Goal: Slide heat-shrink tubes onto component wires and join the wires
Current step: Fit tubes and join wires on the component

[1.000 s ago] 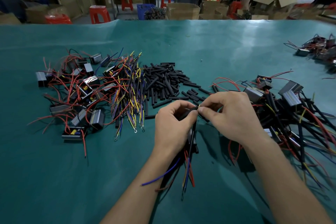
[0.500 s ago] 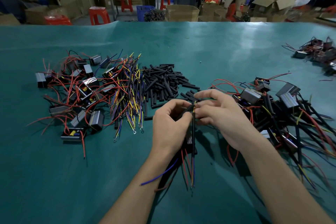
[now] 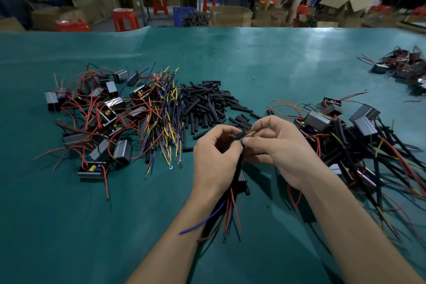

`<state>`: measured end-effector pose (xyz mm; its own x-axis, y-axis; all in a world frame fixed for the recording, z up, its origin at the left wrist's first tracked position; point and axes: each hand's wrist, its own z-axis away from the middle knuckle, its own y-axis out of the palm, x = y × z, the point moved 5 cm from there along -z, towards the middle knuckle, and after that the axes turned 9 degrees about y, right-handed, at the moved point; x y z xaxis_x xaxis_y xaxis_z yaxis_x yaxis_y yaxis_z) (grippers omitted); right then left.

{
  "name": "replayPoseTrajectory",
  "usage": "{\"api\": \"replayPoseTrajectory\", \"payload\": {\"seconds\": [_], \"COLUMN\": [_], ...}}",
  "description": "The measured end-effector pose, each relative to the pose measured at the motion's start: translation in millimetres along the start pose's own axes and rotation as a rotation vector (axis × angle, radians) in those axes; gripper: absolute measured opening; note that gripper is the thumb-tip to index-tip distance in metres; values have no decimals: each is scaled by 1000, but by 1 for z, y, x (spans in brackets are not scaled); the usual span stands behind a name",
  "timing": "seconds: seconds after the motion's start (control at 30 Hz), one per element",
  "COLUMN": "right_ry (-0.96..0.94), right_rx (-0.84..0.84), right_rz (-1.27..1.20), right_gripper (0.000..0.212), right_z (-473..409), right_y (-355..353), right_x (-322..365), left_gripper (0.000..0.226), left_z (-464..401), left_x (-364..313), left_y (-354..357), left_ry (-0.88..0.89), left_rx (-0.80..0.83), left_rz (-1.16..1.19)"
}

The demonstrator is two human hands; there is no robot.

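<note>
Above the green surface [image 3: 69, 226], the left hand [image 3: 214, 159] curls its fingers [image 3: 227, 132] round a black heat-shrink tube [image 3: 241, 137] and the wire bundle [image 3: 227, 212] hanging below the palm. The right hand [image 3: 283, 145] pinches a yellow wire end [image 3: 251, 132] just at the tube's mouth. Loose tubes [image 3: 205, 106] lie piled just beyond.

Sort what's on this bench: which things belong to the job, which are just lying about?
In the job: left hand, right hand, black heat-shrink tube, yellow wire tip, loose black tube pile.
Lying about: red plastic stools, cardboard boxes.
</note>
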<state>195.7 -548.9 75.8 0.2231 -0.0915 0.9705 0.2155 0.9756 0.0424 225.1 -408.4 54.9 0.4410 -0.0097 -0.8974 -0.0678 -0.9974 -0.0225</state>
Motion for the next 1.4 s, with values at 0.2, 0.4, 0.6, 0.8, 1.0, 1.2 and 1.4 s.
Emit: {"api": "replayPoseTrajectory", "payload": {"seconds": [0.2,0.4,0.6,0.8,1.0,1.2,1.4], "right_ry": [-62,-91,-214,-248,-170,-194,-159], "right_rx": [-74,-47,-74,-61,-70,-137,-94], "right_rz": [62,38,249,289,174,233,229], "right_gripper": [29,27,28,26,21,21,16], "right_z": [-2,0,8,13,12,12,12], "right_y": [-5,-15,-21,-19,-13,-15,-19], "right_x": [5,13,23,29,28,25,26], "left_gripper": [17,20,21,22,23,27,25], "left_z": [2,3,4,5,7,8,7], "left_x": [-9,-12,-15,-18,-21,-23,-24], "left_y": [0,0,0,1,2,3,2], "left_ry": [189,306,365,420,462,475,480], "left_rx": [33,29,51,86,116,132,119], "left_rz": [-194,-277,-344,-443,-483,-508,-491]}}
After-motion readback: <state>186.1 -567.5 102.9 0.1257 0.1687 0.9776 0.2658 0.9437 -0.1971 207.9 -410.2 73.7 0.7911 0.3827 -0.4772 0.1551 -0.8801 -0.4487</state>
